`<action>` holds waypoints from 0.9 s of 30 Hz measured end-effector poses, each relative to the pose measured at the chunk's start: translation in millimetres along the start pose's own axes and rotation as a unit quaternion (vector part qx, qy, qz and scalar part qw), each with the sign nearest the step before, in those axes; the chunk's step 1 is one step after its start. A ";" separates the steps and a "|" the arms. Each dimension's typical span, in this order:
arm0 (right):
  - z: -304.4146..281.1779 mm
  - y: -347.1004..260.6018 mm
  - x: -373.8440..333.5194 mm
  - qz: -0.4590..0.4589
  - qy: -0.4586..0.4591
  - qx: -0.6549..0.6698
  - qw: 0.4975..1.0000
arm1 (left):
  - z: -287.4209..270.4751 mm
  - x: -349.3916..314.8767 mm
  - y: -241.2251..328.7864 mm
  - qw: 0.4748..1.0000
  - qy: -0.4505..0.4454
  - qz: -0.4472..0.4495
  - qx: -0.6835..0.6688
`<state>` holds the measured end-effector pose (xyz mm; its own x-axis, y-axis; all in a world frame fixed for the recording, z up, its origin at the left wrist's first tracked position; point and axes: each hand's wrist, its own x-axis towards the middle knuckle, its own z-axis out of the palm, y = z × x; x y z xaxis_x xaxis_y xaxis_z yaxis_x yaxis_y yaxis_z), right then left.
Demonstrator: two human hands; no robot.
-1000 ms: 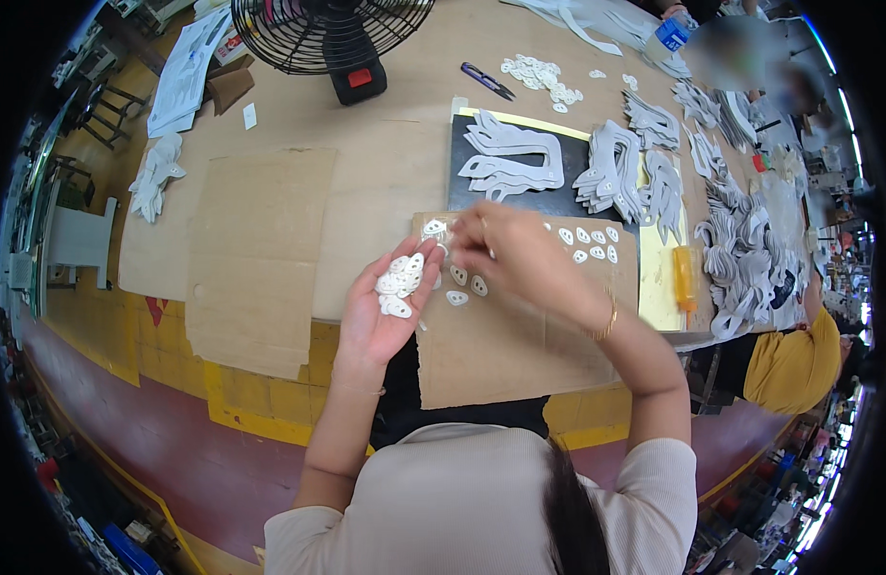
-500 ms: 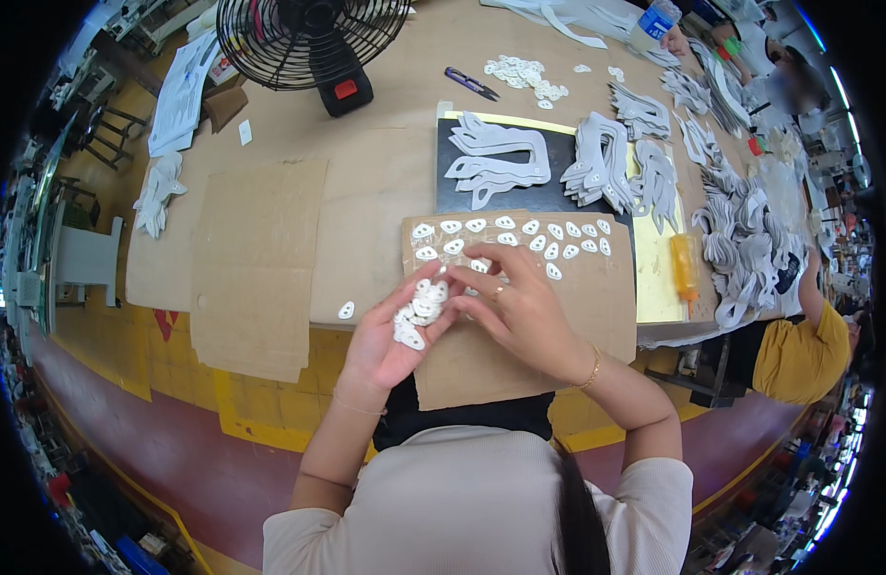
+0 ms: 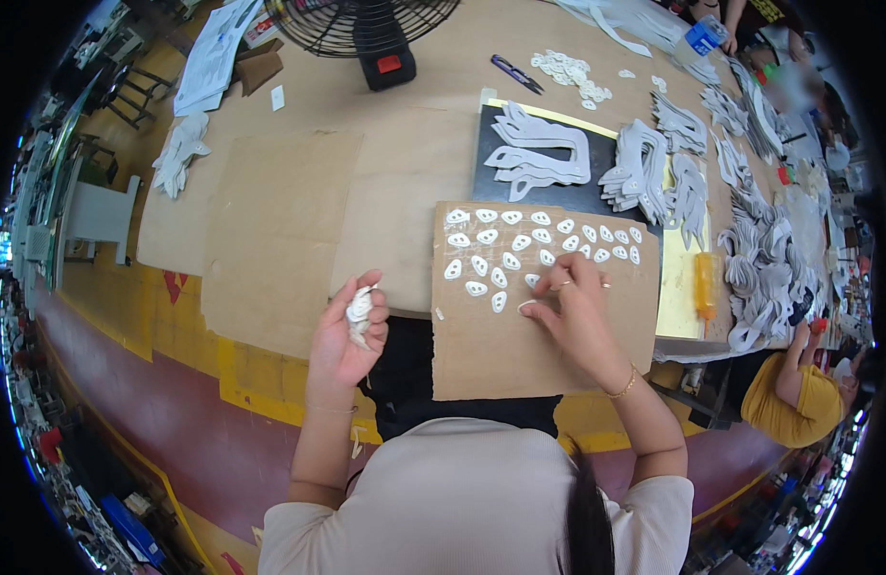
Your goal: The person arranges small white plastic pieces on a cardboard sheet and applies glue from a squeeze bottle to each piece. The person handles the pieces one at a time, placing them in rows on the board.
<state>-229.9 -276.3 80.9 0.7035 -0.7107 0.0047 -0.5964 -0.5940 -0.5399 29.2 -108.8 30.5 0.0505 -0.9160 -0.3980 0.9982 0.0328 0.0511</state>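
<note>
My left hand (image 3: pixel 341 337), beside the left edge of a cardboard sheet (image 3: pixel 501 359), is curled around a small heap of white pieces (image 3: pixel 360 314). Over the sheet, the thumb and fingers of my right hand (image 3: pixel 585 321) pinch down at another white piece (image 3: pixel 526 306); its far part is hidden by the fingers. Several flat, rounded-triangular white pieces with two holes (image 3: pixel 499 277) lie in loose rows across the sheet's far half. One small white piece (image 3: pixel 440 313) lies by its left edge.
Stacks of grey strap-like cutouts (image 3: pixel 542 151) lie on a black mat beyond the sheet. An orange bottle (image 3: pixel 704 287) is at right; snips (image 3: pixel 516 74) and a white pile (image 3: pixel 563 67) are farther back. A black fan (image 3: pixel 385 48) stands at far left. A person in yellow (image 3: pixel 793 398) sits at right.
My hands have moved apart. The left drew away to the left and curled around its white pieces; the right went from the heap to the cardboard. The whole view has shifted a little.
</note>
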 end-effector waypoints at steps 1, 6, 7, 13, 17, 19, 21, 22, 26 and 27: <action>-1.0 -6.1 2.9 -0.007 0.024 -0.031 0.999 | -2.7 -6.6 5.1 1.000 0.009 0.012 -0.007; 18.6 -44.2 41.9 -0.217 0.005 0.021 0.976 | -12.1 -34.5 12.1 0.998 0.012 0.053 -0.011; 33.3 -55.7 55.8 -0.282 0.003 0.028 0.959 | -13.3 -38.2 10.7 0.998 0.014 0.054 -0.012; 118.5 -90.1 127.1 -0.376 -0.152 0.003 0.914 | -24.4 -53.9 -9.5 0.987 0.129 0.090 0.028; 123.0 -85.3 136.9 -0.351 -0.216 0.001 0.911 | -29.8 -49.4 -20.0 0.983 0.140 0.080 0.082; 103.3 -90.0 134.0 -0.276 -0.242 0.056 0.929 | -29.7 -47.0 -22.0 0.980 0.152 0.071 0.105; 70.9 -89.0 126.5 -0.215 -0.250 0.114 0.937 | -23.0 -44.7 -25.2 0.982 0.140 0.057 0.111; 51.9 -81.8 119.0 -0.192 -0.247 0.143 0.939 | -17.8 -42.7 -26.8 0.983 0.133 0.048 0.114; 22.5 -49.6 74.1 -0.183 -0.284 0.099 0.936 | -4.3 -30.6 -30.1 0.976 0.110 0.029 0.187; 21.3 -45.1 65.3 -0.189 -0.290 0.092 0.934 | -1.2 -25.8 -32.0 0.975 0.103 0.020 0.196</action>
<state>-148.9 -287.9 87.6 0.9732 -0.1082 -0.2030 -0.2239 -0.6478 -0.7281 -3.9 -85.8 38.1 0.1342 -0.8165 -0.5615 0.9080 -0.1256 0.3996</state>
